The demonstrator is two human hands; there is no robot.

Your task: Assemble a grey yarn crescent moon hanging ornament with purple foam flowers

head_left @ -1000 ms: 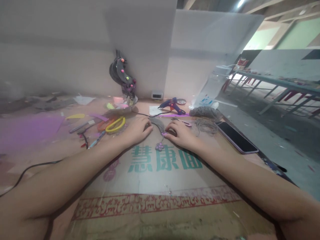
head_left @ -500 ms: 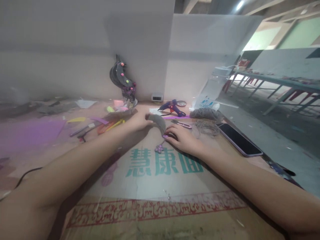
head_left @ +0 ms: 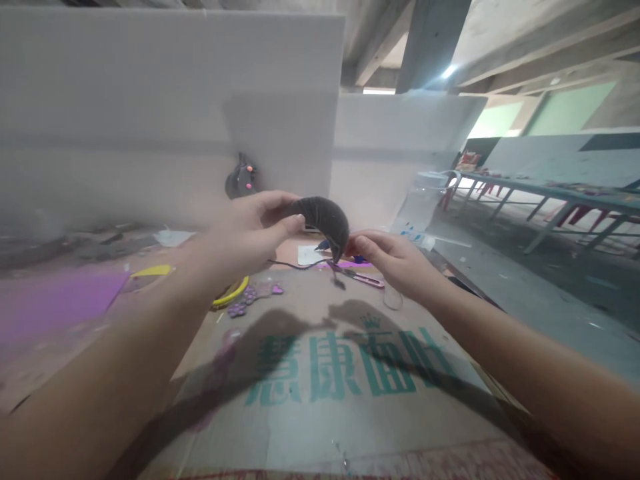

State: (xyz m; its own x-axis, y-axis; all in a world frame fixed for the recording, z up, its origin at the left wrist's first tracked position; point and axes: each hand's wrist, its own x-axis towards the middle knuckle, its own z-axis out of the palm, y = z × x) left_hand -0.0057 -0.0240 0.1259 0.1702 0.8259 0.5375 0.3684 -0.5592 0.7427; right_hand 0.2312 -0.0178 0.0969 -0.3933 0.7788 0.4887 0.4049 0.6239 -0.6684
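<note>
A dark grey yarn-wrapped crescent (head_left: 324, 217) is raised over the cardboard-covered table, its lower tip pointing down. My left hand (head_left: 245, 227) grips its upper left end between thumb and fingers. At the lower tip, on the right, my right hand (head_left: 387, 257) has its fingers drawn together; what lies between them is hidden. A small dark blurred piece (head_left: 339, 283) shows just below the tip. Purple flower-shaped pieces (head_left: 243, 305) rest on the cardboard (head_left: 310, 433) below my left hand, near a yellow ring-like piece (head_left: 233, 293).
Behind my hands are a pink-handled cutter (head_left: 367, 280), a white paper square (head_left: 309, 255) and a partly hidden glue gun (head_left: 360, 259). A clear plastic jug (head_left: 420, 207) stands back right. Purple sheet (head_left: 75, 300) lies left. Another decorated crescent (head_left: 243, 179) stands by the wall panel.
The crescent has risen off the table in my left hand, and my right hand has come up beside its tip. The purple flower no longer lies beside my right hand. The view has tilted up.
</note>
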